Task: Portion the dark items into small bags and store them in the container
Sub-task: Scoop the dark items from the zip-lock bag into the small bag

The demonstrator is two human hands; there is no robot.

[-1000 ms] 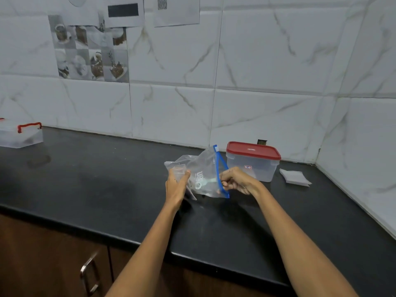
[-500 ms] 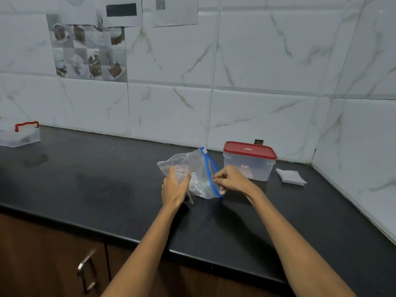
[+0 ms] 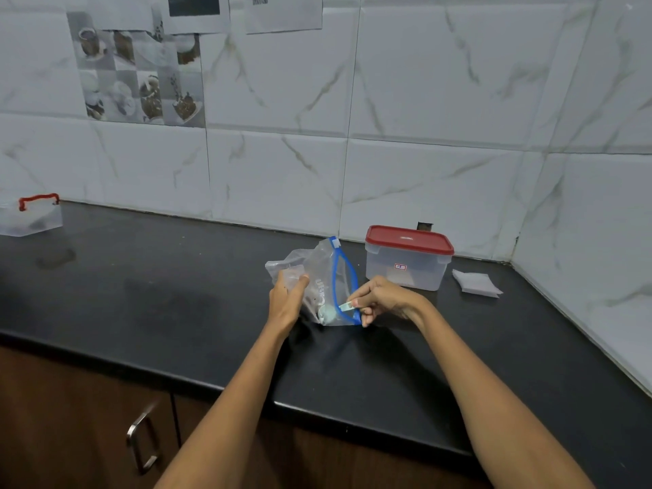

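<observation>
On black counter (image 3: 176, 305), marble-tiled corner: left hand (image 3: 287, 300), right hand (image 3: 379, 300) grasping zip bag (image 3: 326, 277).

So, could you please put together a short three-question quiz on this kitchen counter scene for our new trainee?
1. True or false: the red lid is on the container.
2. Which hand pinches the slider at the lower end of the blue zip strip on the clear bag? A) left hand B) right hand
3. Fill in: the folded white stack lies on the black counter to the ____ of the container.

Key: 1 true; 2 B; 3 right.
</observation>
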